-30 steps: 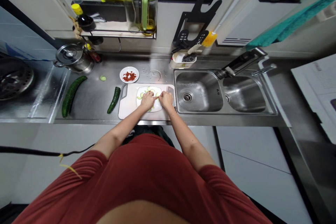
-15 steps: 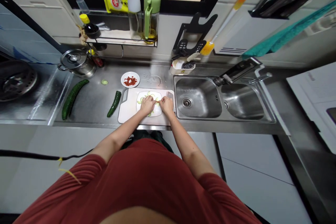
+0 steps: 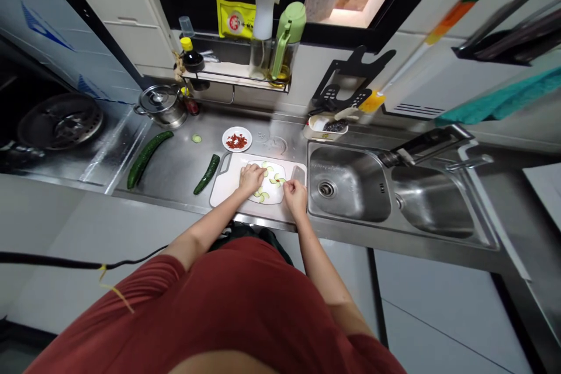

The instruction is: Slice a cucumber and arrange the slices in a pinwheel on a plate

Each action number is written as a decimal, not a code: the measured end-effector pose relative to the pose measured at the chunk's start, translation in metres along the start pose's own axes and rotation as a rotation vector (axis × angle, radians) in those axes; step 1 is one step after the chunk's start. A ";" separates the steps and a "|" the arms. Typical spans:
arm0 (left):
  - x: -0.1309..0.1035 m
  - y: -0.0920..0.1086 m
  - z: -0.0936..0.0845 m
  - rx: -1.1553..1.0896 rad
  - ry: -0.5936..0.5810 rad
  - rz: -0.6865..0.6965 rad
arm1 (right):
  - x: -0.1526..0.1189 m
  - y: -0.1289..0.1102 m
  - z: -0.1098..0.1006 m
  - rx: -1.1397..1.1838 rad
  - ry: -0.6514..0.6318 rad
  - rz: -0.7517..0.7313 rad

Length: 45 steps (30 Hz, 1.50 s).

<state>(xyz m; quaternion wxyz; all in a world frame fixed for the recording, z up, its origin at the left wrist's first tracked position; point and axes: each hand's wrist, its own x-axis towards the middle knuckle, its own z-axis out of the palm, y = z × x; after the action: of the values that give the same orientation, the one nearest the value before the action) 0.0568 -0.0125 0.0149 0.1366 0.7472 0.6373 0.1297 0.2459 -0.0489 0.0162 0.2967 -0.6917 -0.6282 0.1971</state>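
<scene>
At the far left of the steel counter [image 3: 182,172], the long cucumber [image 3: 146,159] lies aslant, with the lidded pot [image 3: 162,106] behind it. The short cucumber [image 3: 207,175] lies apart from it, just beside the left edge of the cutting board [image 3: 225,184], and a single pale round slice [image 3: 196,138] sits well behind, near the pot. The small dish [image 3: 237,139] of chopped red pieces [image 3: 236,141] is behind the board's left part.

The left forearm reaches forward and inward from the person's left, elbow slightly bent. The left hand [image 3: 251,180] is palm down over the left side of the white plate [image 3: 270,194], its fingers bent and pointing right, their tips beside the thin cucumber slices [image 3: 262,195]; whether they grasp one cannot be told. The plate lies flat on the board, its slices set in curved, petal-like clusters, and a red bit [image 3: 277,180] shows in the right-hand cluster.

The right forearm slants forward and inward from the other side, more steeply. The right hand [image 3: 295,195] is at the plate's right edge, fingers curled, thumb and forefinger tips drawn together; anything between them is too small to tell. Farther right is the double sink [image 3: 350,187], its faucet [image 3: 421,146] angled over it
</scene>
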 end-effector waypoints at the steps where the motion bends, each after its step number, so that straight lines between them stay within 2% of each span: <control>1: 0.001 -0.004 -0.002 -0.004 0.006 -0.030 | -0.003 0.000 -0.001 0.020 0.003 0.002; 6: 0.016 -0.028 -0.011 -0.034 0.058 -0.173 | -0.012 0.002 -0.004 0.068 0.024 0.025; 13: 0.052 -0.073 -0.025 -0.103 0.164 -0.435 | -0.018 0.008 -0.002 0.094 0.050 0.042; 17: 0.068 -0.093 -0.034 -0.090 0.153 -0.500 | -0.019 0.010 -0.003 0.087 0.045 0.059; 22: 0.081 -0.103 -0.037 -0.031 0.108 -0.491 | -0.022 0.007 -0.005 0.093 0.045 0.062; 32: 0.107 -0.109 -0.038 0.107 -0.014 -0.416 | -0.041 -0.017 -0.004 0.095 -0.045 0.025; 45: 0.115 -0.111 -0.035 0.157 -0.063 -0.308 | -0.042 -0.007 -0.006 0.087 -0.032 0.044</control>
<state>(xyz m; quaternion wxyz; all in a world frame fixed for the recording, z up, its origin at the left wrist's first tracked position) -0.0403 0.1195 0.0087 0.1161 0.6528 0.7479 0.0334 0.2390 -0.0907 0.0207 0.3121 -0.6884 -0.6085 0.2417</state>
